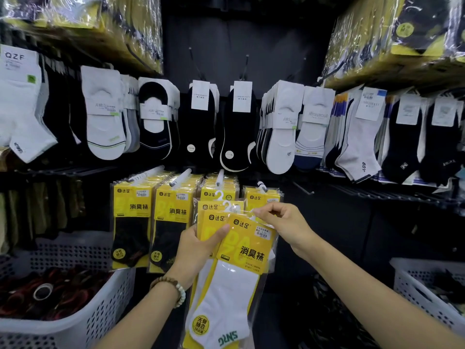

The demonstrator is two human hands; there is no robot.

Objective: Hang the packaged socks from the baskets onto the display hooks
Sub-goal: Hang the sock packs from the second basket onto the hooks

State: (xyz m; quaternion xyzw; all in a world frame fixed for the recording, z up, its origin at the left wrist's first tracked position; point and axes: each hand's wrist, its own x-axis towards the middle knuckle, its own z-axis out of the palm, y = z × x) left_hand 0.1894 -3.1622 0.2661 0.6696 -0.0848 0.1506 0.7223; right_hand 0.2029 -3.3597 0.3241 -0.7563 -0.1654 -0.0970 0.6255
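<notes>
My left hand point(198, 244) grips a fanned stack of yellow packs of white socks point(234, 268) from the left, thumb across the front. At the top edge of the front pack, my right hand point(279, 222) pinches its white hanger tab. Behind the stack, four display hooks carry yellow sock packs: two rows with black socks point(132, 222) on the left, a full row point(220, 190) in the middle, and a thin row point(263, 195) on the right hook point(261, 186).
A white perforated basket point(83, 321) with dark and red items stands at lower left. Another white basket point(422, 295) is at lower right. Above hang rows of white, black and grey socks point(241, 124). A bare hook point(303, 188) sticks out right of the yellow rows.
</notes>
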